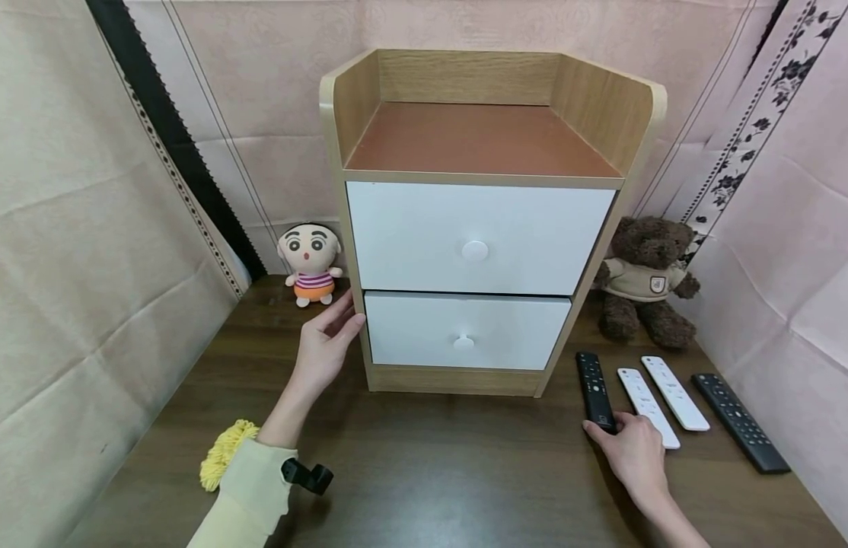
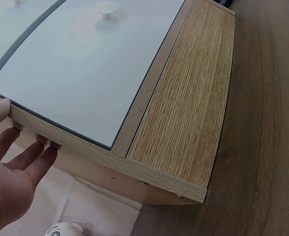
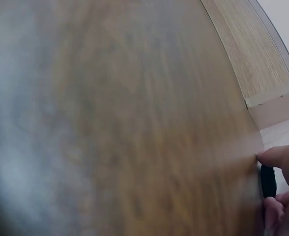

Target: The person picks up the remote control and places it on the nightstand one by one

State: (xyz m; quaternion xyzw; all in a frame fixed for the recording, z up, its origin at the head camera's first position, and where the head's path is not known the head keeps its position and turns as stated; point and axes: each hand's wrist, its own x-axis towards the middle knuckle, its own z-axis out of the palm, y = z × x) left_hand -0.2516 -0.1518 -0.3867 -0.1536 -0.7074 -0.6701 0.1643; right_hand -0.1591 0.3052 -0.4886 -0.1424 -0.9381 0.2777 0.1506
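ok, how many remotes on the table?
4, all right of the cabinet: a black remote gripped by the right hand, then left white remote, right white remote, and far-right black remote. More could be hidden behind the cabinet.

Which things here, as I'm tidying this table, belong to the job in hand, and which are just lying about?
Seemingly in use:
black remote, pinched by the right hand
drawer cabinet, held at one side edge by the left hand

Probably just lying about:
two white remotes
second black remote
teddy bear
small doll
yellow stringy item
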